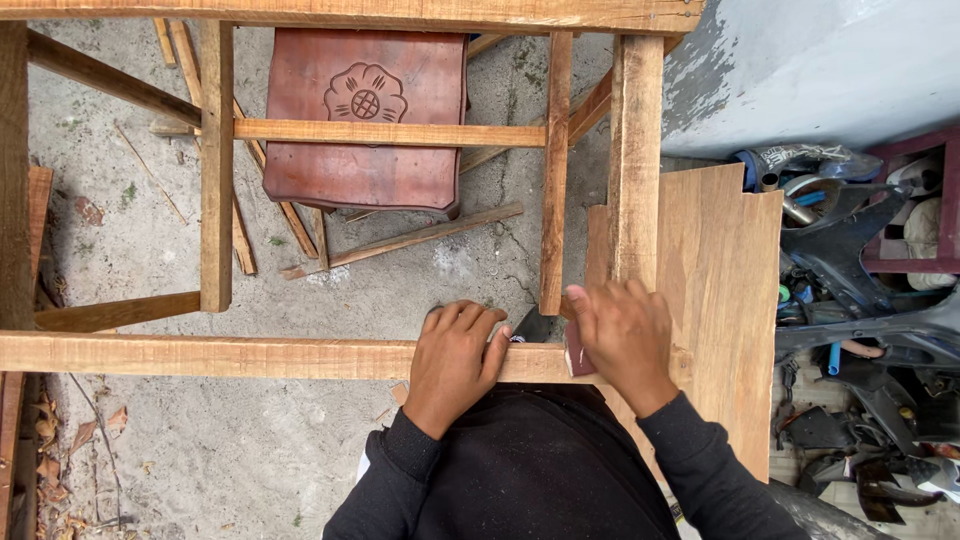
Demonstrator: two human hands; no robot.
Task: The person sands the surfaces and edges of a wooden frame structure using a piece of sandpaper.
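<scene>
A bare wooden frame of rails and posts stands in front of me; its near rail (200,357) runs across the view. My left hand (455,355) rests palm down on that rail, fingers curled over its far edge. My right hand (625,335) presses a small dark reddish block (577,355) against the rail just right of the left hand, where a vertical post (637,160) meets it. A small dark object (530,325) lies between the two hands. A flat plywood panel (725,300) with a notched corner leans at the frame's right side.
A dark red carved wooden seat panel (365,115) lies on the concrete ground beyond the frame, with loose wooden strips (400,243) around it. A pile of dark scrap parts and tubes (860,300) fills the right side by a grey wall (810,70).
</scene>
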